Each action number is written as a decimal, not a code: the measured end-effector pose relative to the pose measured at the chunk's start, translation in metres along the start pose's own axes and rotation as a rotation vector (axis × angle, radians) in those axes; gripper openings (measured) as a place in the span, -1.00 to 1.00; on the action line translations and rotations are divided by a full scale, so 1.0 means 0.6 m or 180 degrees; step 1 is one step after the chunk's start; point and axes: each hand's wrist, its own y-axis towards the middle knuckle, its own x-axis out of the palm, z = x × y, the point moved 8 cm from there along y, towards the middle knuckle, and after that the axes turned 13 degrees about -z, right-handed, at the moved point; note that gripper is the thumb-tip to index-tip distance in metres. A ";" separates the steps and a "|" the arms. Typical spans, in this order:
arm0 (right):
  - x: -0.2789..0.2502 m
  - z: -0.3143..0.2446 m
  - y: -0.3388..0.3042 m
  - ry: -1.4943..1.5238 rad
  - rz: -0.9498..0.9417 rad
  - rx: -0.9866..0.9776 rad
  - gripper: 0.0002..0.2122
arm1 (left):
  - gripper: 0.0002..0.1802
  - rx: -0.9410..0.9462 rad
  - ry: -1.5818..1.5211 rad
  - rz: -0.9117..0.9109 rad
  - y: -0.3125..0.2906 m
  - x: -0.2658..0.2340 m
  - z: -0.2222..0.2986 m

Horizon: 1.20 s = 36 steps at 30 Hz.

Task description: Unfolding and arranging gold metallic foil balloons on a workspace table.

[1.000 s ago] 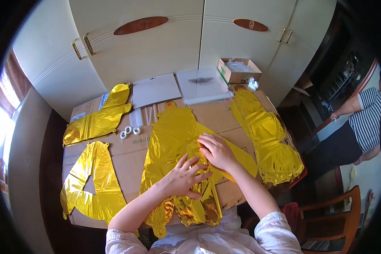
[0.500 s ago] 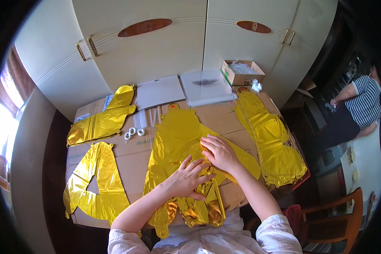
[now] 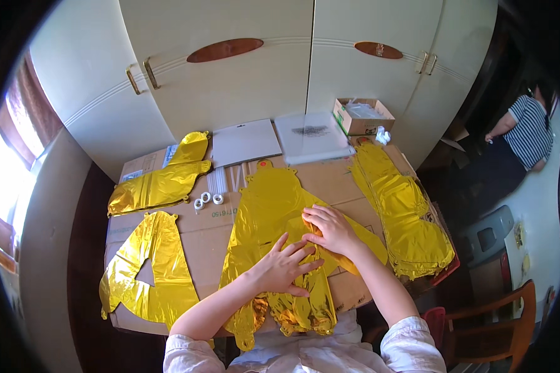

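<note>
A large gold foil balloon (image 3: 264, 211), flat and uninflated, lies in the middle of the cardboard-covered table. Its near end is crumpled and folded at the table's front edge. My left hand (image 3: 284, 268) rests on the foil with its fingers spread. Just beyond it and to the right, my right hand (image 3: 331, 231) has its fingers bent round a rolled fold of the same balloon. Part of that fold is hidden under the palm. To the left lies a flat A-shaped gold foil balloon (image 3: 174, 273).
More gold foil balloons lie at the far left (image 3: 158, 186) and on the right (image 3: 410, 217). Small white rolls (image 3: 206, 198), clear straws (image 3: 218, 180), a grey board (image 3: 246, 144), a clear plastic bag (image 3: 311, 140) and a cardboard box (image 3: 362, 118) sit behind. A person (image 3: 519, 133) stands at right.
Both hands stay on the balloon; the right fingers have curled further over the fold. The view has shifted slightly. The person at right has changed posture.
</note>
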 end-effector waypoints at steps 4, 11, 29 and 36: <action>0.002 0.003 0.001 -0.0167 -0.0206 -0.0024 -0.52 | -0.12 -0.0018 -0.0035 -0.0081 0.000 0.003 0.000; -0.022 0.011 -0.016 0.0345 -0.0028 0.0060 -0.54 | -0.11 0.0019 -0.0090 0.0024 0.000 0.005 0.000; -0.009 -0.024 -0.112 -0.0408 -0.0442 0.0488 -0.49 | -0.22 -0.0038 0.0081 0.0279 -0.012 -0.001 0.033; -0.009 -0.020 -0.114 -0.0342 -0.0359 0.0471 -0.50 | -0.24 -0.0047 0.0096 0.0280 0.002 -0.005 0.033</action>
